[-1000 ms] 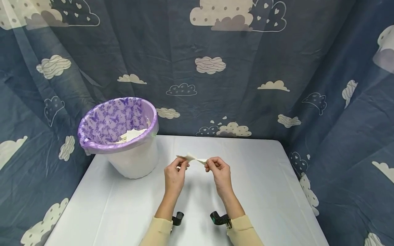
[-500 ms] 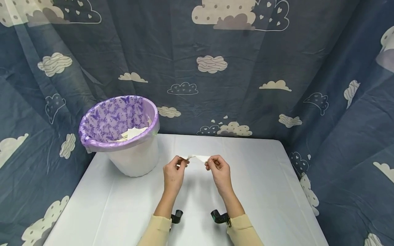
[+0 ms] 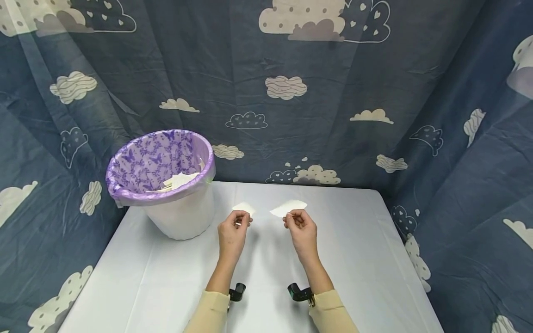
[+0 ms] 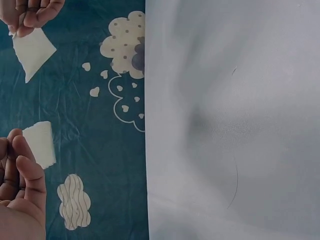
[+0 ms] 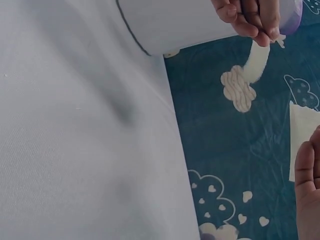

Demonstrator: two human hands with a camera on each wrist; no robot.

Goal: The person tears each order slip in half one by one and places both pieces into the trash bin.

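Note:
Above the middle of the white table (image 3: 358, 259), my left hand (image 3: 235, 225) pinches a small torn piece of cream paper (image 3: 244, 208). My right hand (image 3: 297, 220) pinches the other, larger torn piece (image 3: 288, 207). The two pieces are apart, with a gap between them. In the left wrist view the left hand (image 4: 17, 175) holds its piece (image 4: 41, 144) and the right hand (image 4: 30, 12) holds the larger piece (image 4: 31, 51). The right wrist view shows the left hand (image 5: 252, 17) with its scrap (image 5: 256, 62) and the right piece (image 5: 302, 132).
A white bin (image 3: 183, 215) with a purple butterfly liner (image 3: 151, 162) stands at the table's back left and holds paper scraps (image 3: 180, 180). Blue cloud-print curtain (image 3: 333, 92) surrounds the table on three sides.
The single piece of paper held between both hands has torn in two. The hands have moved apart, each keeping one piece.

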